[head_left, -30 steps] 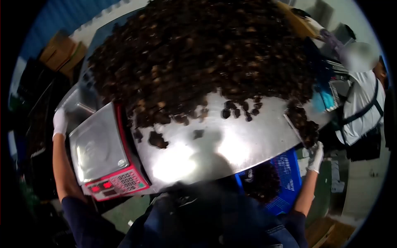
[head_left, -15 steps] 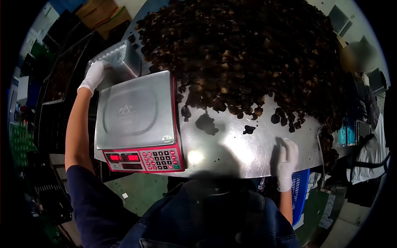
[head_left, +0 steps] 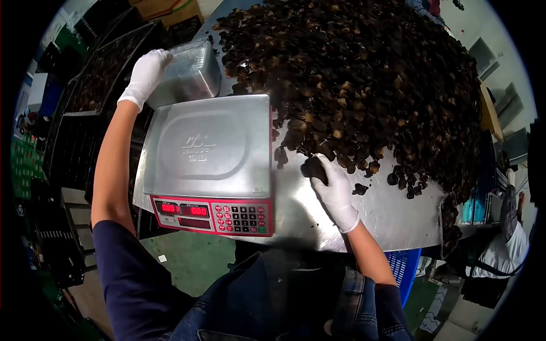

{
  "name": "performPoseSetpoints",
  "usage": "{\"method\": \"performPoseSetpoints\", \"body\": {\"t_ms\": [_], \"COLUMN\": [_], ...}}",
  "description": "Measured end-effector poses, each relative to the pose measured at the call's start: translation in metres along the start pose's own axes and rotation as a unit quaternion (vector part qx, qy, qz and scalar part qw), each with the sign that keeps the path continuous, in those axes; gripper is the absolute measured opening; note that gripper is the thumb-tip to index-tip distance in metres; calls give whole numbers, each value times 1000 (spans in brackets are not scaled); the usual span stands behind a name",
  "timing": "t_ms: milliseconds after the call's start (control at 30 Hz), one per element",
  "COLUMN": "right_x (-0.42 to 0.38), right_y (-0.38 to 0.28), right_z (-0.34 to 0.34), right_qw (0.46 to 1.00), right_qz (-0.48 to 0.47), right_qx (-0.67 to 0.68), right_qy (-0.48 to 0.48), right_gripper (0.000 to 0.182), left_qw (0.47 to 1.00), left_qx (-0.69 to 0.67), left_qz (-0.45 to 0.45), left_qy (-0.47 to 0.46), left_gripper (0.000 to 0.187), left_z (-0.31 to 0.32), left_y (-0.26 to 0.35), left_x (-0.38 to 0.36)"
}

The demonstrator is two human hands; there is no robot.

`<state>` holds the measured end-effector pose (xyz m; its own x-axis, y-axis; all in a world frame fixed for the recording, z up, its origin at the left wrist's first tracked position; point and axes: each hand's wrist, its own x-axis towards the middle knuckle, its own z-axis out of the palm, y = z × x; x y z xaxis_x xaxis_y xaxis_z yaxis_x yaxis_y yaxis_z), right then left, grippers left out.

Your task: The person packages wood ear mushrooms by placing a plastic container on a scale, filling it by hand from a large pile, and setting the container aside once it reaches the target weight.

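My left hand (head_left: 149, 74), in a white glove, is closed on the rim of a clear plastic container (head_left: 196, 71) in a stack behind the scale. My right hand (head_left: 336, 193), also gloved, has its thumb and fingers closed round a dark piece of wood ear mushroom (head_left: 313, 170) at the near edge of the heap. A large heap of dark brown wood ear mushrooms (head_left: 364, 79) covers the far part of the metal table (head_left: 392, 221). Left of my right hand stands a red digital scale (head_left: 207, 148) with a bare steel plate and lit red digits.
Black crates (head_left: 85, 142) stand to the left, some holding dark pieces. A blue plastic basket (head_left: 405, 270) is below the table's front right edge. Cardboard boxes (head_left: 168, 8) are at the far left. Part of another person (head_left: 426, 8) shows beyond the heap.
My right hand has moved left and forward from the table's front right to the heap's edge and taken hold of a mushroom piece. My left hand stays at the containers.
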<state>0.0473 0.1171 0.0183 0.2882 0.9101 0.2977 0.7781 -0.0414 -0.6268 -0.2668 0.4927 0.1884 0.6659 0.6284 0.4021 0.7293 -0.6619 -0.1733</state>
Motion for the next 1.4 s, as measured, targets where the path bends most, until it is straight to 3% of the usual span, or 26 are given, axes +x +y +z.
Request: {"method": "performPoseSetpoints", "body": {"t_ms": [67,167,200,267,333,367,400,467,533,567,667,767,1000,1067,1100,1133,1200,1233,1300,1400], "right_x": [-17,-60,-87,-128,-151,-152,-144,-104,-62,-32,19,61,69,52,40,27,1,-13,-33,-56], "right_y": [-2,-28,-10,1,-4,-4,-7,-16,-23,-37,-29,-33,34,30,24,21,14,29,57,138], "right_z": [-23,-114,-141,-196,-230,-227,-216,-179,-125,-99,7,70,24,4,-4,-13,-51,-70,-113,-150], "right_qw": [985,984,980,951,859,839,839,930,974,981,982,962,934,969,974,983,972,979,963,853], "right_qz": [90,159,128,96,212,188,188,139,-17,-34,-163,-197,-143,-138,-142,-152,-146,-102,23,268], "right_qx": [145,37,-58,-127,-265,-367,-367,-283,-209,-152,-77,-185,-326,-205,-176,-99,-176,-151,-181,-252], "right_qy": [20,-77,-143,-265,-383,-355,-355,-189,-81,-118,-48,-36,-23,-19,-7,23,53,95,199,371], "right_gripper": [49,49,51,60,67,66,66,58,50,45,53,47,31,22,26,29,31,34,37,48], "left_qw": [992,982,979,986,992,993,993,994,994,992,989,982,919,865,855,852,868,883,886,881], "left_qx": [41,-4,8,24,-5,-15,-24,-48,-71,-96,-120,-170,-361,-479,-490,-493,-475,-438,-432,-434], "left_qz": [49,99,106,113,120,118,116,86,59,60,48,71,108,44,42,50,21,28,18,-16], "left_qy": [111,158,172,120,32,16,1,-52,-50,-47,-73,-47,-113,-146,-167,-168,-143,-164,-164,-187], "left_gripper": [11,17,20,21,24,26,27,34,38,42,42,43,47,48,61,61,78,93,96,105], "left_z": [-5,-41,-52,-65,-72,-72,-68,-65,-76,-80,-94,-95,-75,-59,-43,-33,-14,0,10,19], "left_y": [16,76,98,131,156,163,168,175,189,194,223,255,323,352,364,377,400,408,417,429], "left_x": [-9,-57,-78,-120,-152,-162,-169,-178,-176,-176,-178,-181,-172,-166,-165,-164,-161,-165,-169,-170]}}
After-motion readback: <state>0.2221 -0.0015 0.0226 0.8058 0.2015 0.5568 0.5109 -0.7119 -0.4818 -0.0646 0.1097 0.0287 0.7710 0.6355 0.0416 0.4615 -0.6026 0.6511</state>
